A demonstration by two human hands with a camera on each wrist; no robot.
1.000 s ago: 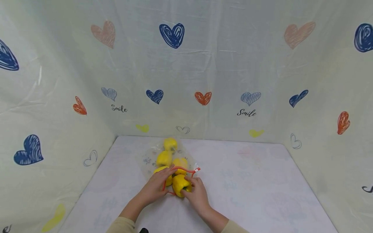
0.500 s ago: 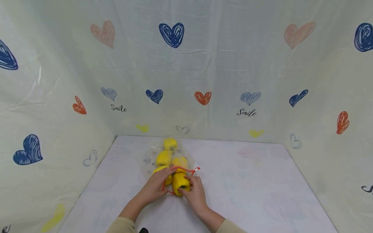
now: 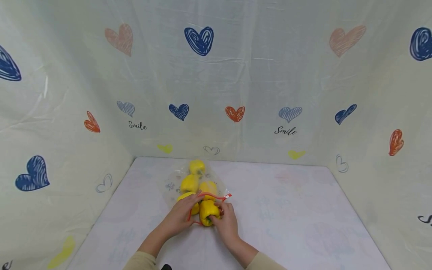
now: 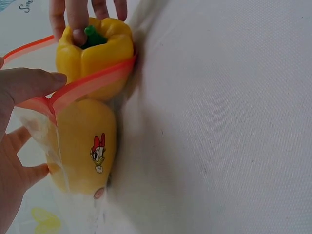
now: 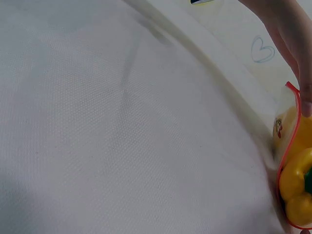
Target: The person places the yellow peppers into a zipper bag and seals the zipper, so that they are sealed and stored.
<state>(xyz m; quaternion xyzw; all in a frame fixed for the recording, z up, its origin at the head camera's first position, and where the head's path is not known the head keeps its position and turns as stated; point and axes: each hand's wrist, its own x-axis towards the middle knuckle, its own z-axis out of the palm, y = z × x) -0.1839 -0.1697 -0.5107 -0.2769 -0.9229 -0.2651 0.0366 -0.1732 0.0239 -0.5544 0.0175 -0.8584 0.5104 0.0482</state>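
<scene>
A clear zip bag with a red zip edge lies on the table, holding several yellow bell peppers. My left hand grips the bag's mouth, its thumb over the red edge in the left wrist view and other fingers against the plastic. At the mouth, my right hand holds the nearest yellow bell pepper, fingers at its green stem hollow. That pepper is partly inside the red edge. In the right wrist view the bell pepper shows at the right border, and most of my right hand is out of frame.
A white-covered table extends to both sides of the bag. Cloth walls with printed hearts stand behind it and at the left and right. A small dark object shows at the bottom edge of the head view.
My right hand has moved slightly forward and left, tipping the nearest bell pepper farther into the bag's mouth. Its thumb now sits in the stem hollow. The left hand stays in place.
</scene>
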